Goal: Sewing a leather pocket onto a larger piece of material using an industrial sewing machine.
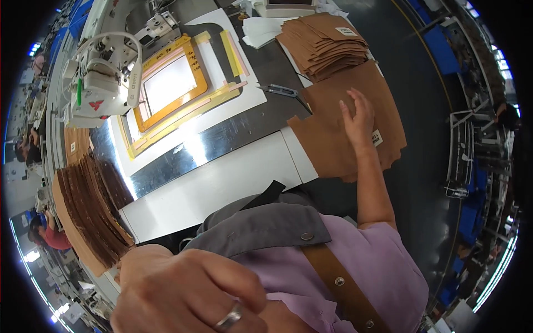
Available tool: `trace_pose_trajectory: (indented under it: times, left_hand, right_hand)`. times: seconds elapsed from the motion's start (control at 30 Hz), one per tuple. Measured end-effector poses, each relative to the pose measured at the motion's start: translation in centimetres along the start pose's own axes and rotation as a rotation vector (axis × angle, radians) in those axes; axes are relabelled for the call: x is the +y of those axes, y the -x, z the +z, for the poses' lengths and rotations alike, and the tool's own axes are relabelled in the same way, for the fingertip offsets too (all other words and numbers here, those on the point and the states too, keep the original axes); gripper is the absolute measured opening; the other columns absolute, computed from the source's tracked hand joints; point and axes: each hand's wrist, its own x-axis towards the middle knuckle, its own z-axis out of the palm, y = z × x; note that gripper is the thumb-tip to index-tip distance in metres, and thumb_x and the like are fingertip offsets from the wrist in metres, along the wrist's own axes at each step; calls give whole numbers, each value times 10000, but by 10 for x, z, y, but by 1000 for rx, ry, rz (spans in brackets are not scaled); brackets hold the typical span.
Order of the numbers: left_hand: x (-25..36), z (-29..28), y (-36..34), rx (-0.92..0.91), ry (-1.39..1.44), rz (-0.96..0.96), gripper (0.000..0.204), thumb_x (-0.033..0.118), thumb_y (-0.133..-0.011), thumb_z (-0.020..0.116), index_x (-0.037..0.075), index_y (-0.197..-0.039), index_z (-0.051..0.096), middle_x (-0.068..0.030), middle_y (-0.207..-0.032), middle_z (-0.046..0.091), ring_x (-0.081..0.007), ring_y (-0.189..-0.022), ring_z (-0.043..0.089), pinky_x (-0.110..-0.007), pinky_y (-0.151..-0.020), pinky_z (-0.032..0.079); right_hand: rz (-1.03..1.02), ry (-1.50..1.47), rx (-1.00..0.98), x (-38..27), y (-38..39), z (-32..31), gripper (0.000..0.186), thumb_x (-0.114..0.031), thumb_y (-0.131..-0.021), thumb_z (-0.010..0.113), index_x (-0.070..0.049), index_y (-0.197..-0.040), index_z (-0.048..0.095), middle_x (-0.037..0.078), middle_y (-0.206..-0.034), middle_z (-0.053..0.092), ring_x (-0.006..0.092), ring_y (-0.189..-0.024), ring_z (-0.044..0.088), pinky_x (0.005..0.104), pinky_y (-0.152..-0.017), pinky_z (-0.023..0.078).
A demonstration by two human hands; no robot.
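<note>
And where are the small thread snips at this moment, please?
In the head view, the snips lie in the upper middle, on the dark tabletop, between the white sheet and the brown piece by the right hand.

Thread snips (282, 90) between frame (200, 77) and panel (327, 122)
</note>
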Motion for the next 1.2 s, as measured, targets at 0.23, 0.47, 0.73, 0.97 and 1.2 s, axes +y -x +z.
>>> trace_pose_trajectory:
  times: [0.23, 0.47, 0.73, 0.97, 1.2]
  left_hand:
    - [6, 3, 2, 263, 30, -92, 577, 414, -1014, 546, 140, -509, 492, -16, -551, 565, -110, -447, 457, -295, -588, 322]
    - [18, -14, 17, 221, 93, -16, 604, 409, -1053, 514, 144, -511, 471, -11, -544, 544, -119, -453, 444, -319, -652, 320]
    - [17, -41, 40, 255, -50, 190, 607, 499, -1003, 577, 129, -524, 547, -25, -571, 589, -126, -459, 446, -322, -681, 326]
    - [26, -114, 56, -47, -235, -94, 471, 465, -983, 653, 133, -653, 702, 20, -638, 658, -106, -567, 634, -288, -599, 380]
    - [4, -192, 180, 588, -928, -741, 166, 153, -899, 721, 1, -870, 662, -136, -917, 708, -273, -868, 688, -362, -775, 504]
  right_hand:
    - [-213, -178, -81, -68, -38, 22, 266, -200, -947, 701, -119, -1198, 669, 57, -1265, 676, 278, -1181, 610, 450, -1000, 437]
    - [-343, -360, -166, -122, -73, 52, 219, -162, -923, 713, -105, -1134, 696, 49, -1183, 706, 249, -1110, 651, 440, -966, 455]
    - [-412, -360, -331, -150, -67, 82, 250, -185, -904, 736, -87, -1133, 709, 47, -1205, 693, 254, -1116, 635, 426, -962, 459]
    - [-387, -241, -319, -144, -67, 90, 262, -202, -897, 744, -90, -1132, 715, 38, -1227, 677, 251, -1123, 622, 425, -962, 458]
    - [-374, -171, -109, -140, -109, 69, 220, -186, -913, 731, -96, -1112, 701, 34, -1139, 708, 263, -1048, 652, 434, -920, 459]
